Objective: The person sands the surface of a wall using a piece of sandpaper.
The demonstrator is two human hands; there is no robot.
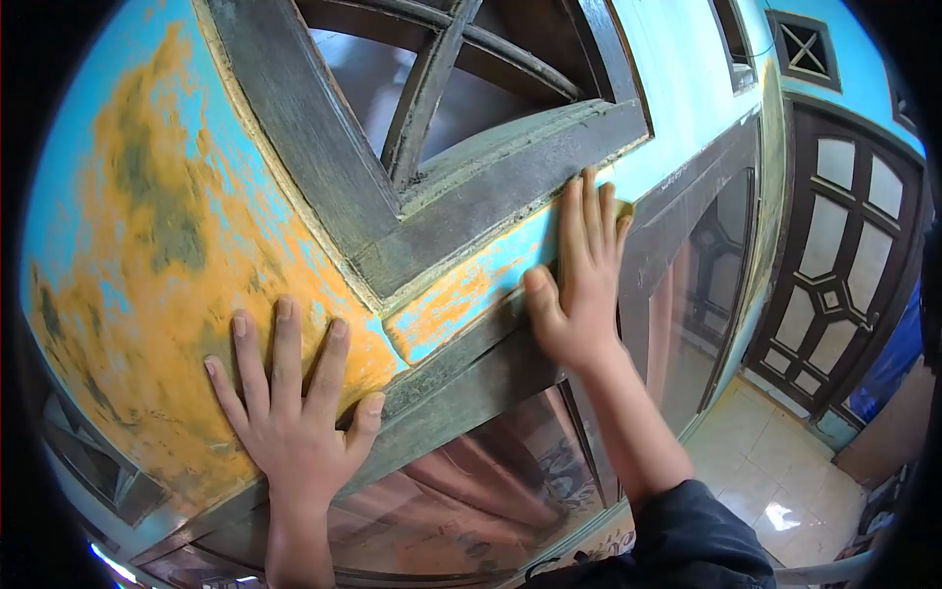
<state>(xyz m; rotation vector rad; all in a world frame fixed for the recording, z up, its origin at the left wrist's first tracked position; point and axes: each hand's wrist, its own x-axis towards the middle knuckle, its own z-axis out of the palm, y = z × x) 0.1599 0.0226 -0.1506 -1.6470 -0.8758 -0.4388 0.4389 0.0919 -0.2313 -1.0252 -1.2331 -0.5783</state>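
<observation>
My left hand [294,422] lies with fingers spread on the wall [167,363], where orange and grey patches show through worn blue paint. It holds nothing. My right hand [589,285] presses, fingers stretched and nearly together, on the narrow blue and orange strip [461,299] below the window frame. A small yellowish-brown edge of a folded sheet [625,209] sticks out beside its fingertips. The rest of this piece is hidden under the hand, and its material is hard to tell.
Above the hands is a dark wooden window frame [491,187] with crossed bars. Below them runs a dark beam [471,383] over glass panes with pinkish curtains [461,481]. A dark panelled door [829,255] and a tiled floor [785,471] are at the right.
</observation>
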